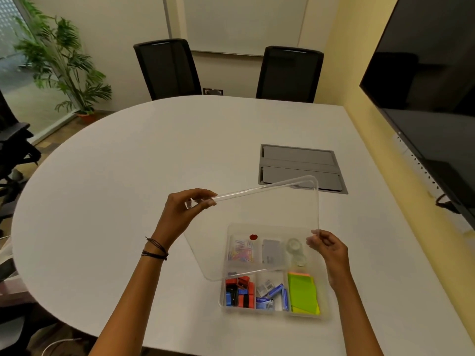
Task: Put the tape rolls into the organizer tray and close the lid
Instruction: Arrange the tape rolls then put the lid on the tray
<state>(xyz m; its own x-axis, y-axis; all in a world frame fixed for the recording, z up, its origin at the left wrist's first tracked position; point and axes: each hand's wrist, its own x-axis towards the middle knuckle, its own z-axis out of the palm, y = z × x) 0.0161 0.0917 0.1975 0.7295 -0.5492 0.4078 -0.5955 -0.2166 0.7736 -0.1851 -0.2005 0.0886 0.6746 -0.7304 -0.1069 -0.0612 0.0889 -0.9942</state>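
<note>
- Head view: the clear, thin plastic lid (257, 227) is up in the air, tilted over the far half of the clear compartmented plastic organizer tray (326, 299), which sits near the table's near right edge.
- Left hand (180, 217) is pinching the lid's far left corner, right hand (327, 249) is pinching its right edge, so both are gripping it.
- My guess is it's light, a bit bendy and slick, so holding opposite edges like this makes sense.
- Two clear tape rolls (295, 251) already lie in the tray's far right compartment, seen through the lid.
- The lid itself is see-through, with rounded corners and a raised lip.
</note>
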